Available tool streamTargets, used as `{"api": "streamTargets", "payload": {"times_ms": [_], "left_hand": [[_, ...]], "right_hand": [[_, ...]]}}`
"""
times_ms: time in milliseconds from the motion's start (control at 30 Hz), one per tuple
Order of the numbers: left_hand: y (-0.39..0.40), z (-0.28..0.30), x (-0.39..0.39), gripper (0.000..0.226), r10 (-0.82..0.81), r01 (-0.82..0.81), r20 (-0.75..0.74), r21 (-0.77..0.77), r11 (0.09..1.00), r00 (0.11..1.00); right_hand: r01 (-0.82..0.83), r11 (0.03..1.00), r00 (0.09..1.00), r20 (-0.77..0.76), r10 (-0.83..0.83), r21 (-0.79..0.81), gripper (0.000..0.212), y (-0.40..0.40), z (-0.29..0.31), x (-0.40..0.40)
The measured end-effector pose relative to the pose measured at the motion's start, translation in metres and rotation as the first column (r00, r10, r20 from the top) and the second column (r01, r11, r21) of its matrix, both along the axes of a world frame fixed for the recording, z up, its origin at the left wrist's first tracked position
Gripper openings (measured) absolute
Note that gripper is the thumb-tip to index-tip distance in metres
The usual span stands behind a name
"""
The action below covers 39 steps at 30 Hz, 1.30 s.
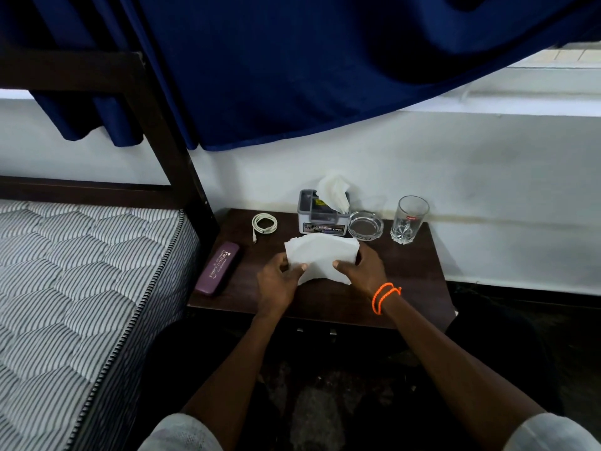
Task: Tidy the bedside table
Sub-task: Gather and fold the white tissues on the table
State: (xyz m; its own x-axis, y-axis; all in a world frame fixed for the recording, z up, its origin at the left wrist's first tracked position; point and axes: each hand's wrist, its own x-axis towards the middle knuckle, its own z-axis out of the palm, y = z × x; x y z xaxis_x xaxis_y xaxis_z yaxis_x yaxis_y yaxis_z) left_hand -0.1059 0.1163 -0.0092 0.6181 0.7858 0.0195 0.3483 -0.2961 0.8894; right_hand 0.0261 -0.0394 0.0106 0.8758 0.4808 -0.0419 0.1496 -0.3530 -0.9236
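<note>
Hands — left hand (pixel 278 281), right hand (pixel 361 268) — gripping tissue stack (pixel 320 255), above bedside table (pixel 406 288)

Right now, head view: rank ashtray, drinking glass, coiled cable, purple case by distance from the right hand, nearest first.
From the right hand:
1. Ashtray, just behind it.
2. Drinking glass, back right.
3. Coiled cable, back left.
4. Purple case, far left table edge.

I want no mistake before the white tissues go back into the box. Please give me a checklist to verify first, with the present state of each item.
1. Left hand grip on white tissue stack: ok.
2. Right hand grip on it: ok.
3. Stack edges aligned: not ok, fanned.
4. Grey plastic tissue box slot free: not ok, a tissue sticks out.
5. Clear glass ashtray apart from stack: ok.
6. Room inside box: cannot tell.
</note>
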Motion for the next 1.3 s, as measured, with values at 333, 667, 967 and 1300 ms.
{"api": "streamTargets", "payload": {"times_ms": [333,667,967,1300], "left_hand": [[-0.001,0.006,0.005,0.023,-0.017,0.017,-0.088,0.003,1.000,0.996],[0.006,0.029,0.008,0.031,-0.139,0.138,-0.219,-0.019,0.990,0.966],[0.041,0.098,0.052,0.030,-0.119,0.122,-0.068,0.035,0.992,0.991],[0.090,0.122,0.128,0.023,-0.049,0.052,0.031,-0.082,0.995,0.998]], "right_hand": [[-0.017,0.987,0.996,0.078,0.030,-0.157,0.036,-0.013,0.005,0.003],[-0.013,0.947,0.983,0.171,0.071,-0.321,0.014,-0.006,0.031,0.011],[0.046,0.997,0.991,0.131,-0.038,-0.060,0.013,0.060,0.097,0.030],[0.138,0.990,0.985,0.102,-0.139,0.021,0.024,0.129,0.111,0.073]]}}
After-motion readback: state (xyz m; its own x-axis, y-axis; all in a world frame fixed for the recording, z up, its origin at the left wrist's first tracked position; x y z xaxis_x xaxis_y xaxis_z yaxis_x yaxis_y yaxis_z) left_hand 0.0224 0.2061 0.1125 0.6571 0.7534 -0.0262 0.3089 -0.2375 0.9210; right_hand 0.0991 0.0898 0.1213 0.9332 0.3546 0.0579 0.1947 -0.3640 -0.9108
